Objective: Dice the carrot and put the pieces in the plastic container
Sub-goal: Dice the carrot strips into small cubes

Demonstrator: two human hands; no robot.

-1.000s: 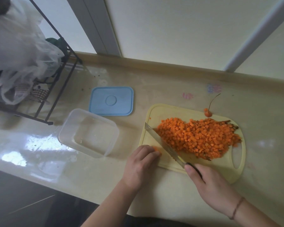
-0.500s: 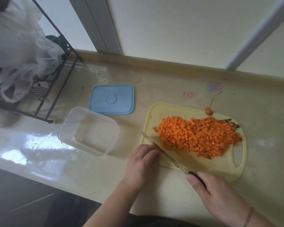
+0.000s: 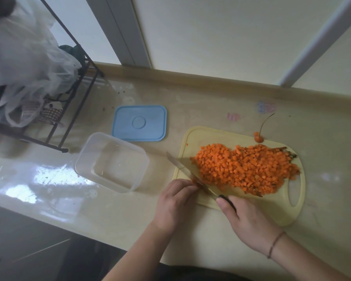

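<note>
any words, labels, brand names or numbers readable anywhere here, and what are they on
None can be read.
Blue lid: a raised circle in the middle, no lettering that shows.
Countertop: a pink smudge and a bluish smudge, possibly stickers or marks, too blurred to read.
Clear plastic container, cutting board and knife: no text visible.

At your ten o'clock the plastic container (image 3: 112,162) is clear and smooth; its lid (image 3: 139,123) is matt blue plastic. The cutting board (image 3: 276,214) at two o'clock looks matt yellow plastic. Your knife (image 3: 187,175) blade is shiny metal. The countertop (image 3: 49,179) is glossy, mirroring light.
</note>
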